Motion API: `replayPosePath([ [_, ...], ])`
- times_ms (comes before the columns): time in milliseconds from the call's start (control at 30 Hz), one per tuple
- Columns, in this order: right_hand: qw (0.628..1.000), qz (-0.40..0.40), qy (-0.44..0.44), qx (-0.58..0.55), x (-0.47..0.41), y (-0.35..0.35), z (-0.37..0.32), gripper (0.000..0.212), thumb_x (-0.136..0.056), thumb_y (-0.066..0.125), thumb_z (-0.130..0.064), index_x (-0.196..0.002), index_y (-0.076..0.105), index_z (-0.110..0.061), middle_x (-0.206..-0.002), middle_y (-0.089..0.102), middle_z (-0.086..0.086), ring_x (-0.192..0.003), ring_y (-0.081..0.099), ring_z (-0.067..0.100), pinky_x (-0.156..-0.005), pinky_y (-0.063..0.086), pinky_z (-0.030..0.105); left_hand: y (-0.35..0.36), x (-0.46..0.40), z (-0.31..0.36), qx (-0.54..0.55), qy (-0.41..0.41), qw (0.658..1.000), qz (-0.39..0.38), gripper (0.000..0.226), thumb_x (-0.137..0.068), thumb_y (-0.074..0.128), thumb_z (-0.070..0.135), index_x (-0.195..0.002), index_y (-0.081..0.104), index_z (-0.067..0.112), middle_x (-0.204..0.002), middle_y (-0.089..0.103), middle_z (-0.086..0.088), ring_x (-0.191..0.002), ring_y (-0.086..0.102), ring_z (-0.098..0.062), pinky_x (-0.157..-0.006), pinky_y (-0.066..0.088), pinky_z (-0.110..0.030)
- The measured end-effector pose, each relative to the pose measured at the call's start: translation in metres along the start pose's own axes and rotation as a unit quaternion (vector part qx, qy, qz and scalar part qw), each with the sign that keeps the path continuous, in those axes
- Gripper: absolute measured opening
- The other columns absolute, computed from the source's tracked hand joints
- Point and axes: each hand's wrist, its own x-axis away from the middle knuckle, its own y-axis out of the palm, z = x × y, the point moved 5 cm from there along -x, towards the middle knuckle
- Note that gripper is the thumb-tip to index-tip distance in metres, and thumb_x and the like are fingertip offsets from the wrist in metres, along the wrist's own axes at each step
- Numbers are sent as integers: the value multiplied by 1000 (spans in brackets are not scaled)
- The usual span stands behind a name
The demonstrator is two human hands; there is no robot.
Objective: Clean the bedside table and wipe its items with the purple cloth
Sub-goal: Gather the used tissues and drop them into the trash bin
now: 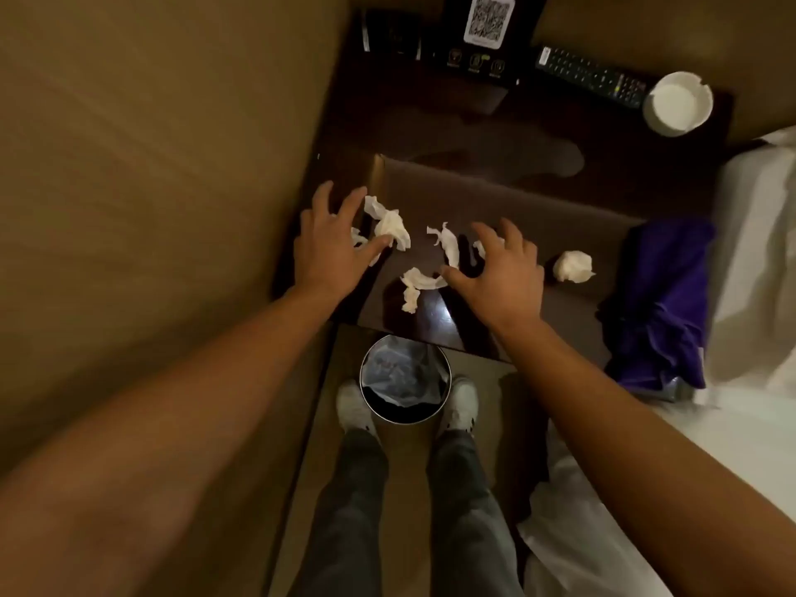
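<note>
Both my hands are out over the near end of the dark surface (538, 165), palms down and fingers spread wide. My left hand (329, 247) sits at about 10 o'clock from the middle of the view, its fingertips touching a crumpled white tissue (390, 226) without closing on it. My right hand (499, 273) is at roughly 1 o'clock from the middle, fingers splayed and slightly curled over a torn strip of tissue (448, 245); its thumb lies against another curved scrap (418, 280) just to the left. Neither hand has a grip on anything.

A balled-up tissue (573, 265) lies apart at 3 o'clock from my right hand. Further along at 3 o'clock, the purple cloth (663, 303) is heaped on the right edge of the surface, drooping over the side next to the white bedding (758, 260).

At the far end, toward 12 o'clock, a black stand with a QR code (489, 19) stands upright. The black remote control (590, 75) lies at 1 o'clock, and a round white ashtray (680, 103) rests just beside its right end.

Down at 6 o'clock, a small round bin (405, 379) with a plastic liner stands on the floor between my white shoes (463, 400).
</note>
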Motion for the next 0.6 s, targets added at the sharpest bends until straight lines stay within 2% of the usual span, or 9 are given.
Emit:
replayPosePath([
  [200, 997, -6, -45, 67, -1, 15, -18, 71, -85, 70, -57, -147, 48, -32, -157, 37, 9, -134, 41, 39, -102, 45, 55, 19, -4, 15, -71, 48, 996, -19, 69, -88, 68, 53, -149, 38, 39, -164, 17, -8, -137, 37, -35, -99, 47, -55],
  [333, 995, -14, -47, 85, -3, 21, -19, 63, -87, 73, -47, -143, 52, -30, -156, 36, 10, -135, 39, 39, -104, 44, 55, 21, -6, 20, -98, 79, 992, -26, 56, -91, 68, 43, -143, 48, 35, -162, 23, -8, -137, 36, -34, -101, 45, -54],
  [533, 996, -7, -53, 78, -2, 22, -18, 42, -91, 72, -28, -132, 63, -20, -135, 50, 12, -125, 45, 37, -96, 48, 50, 22, -2, 22, -44, 102, 993, -28, 34, -93, 66, 17, -126, 67, 24, -148, 43, -7, -127, 44, -32, -95, 49, -49],
  [600, 996, -9, -54, 70, -3, 24, -20, 35, -94, 67, -18, -129, 65, -17, -127, 51, 13, -119, 47, 36, -86, 50, 44, 22, 0, 18, -26, 96, 995, -28, 33, -94, 63, 10, -123, 70, 22, -143, 47, -7, -124, 45, -32, -91, 51, -46],
])
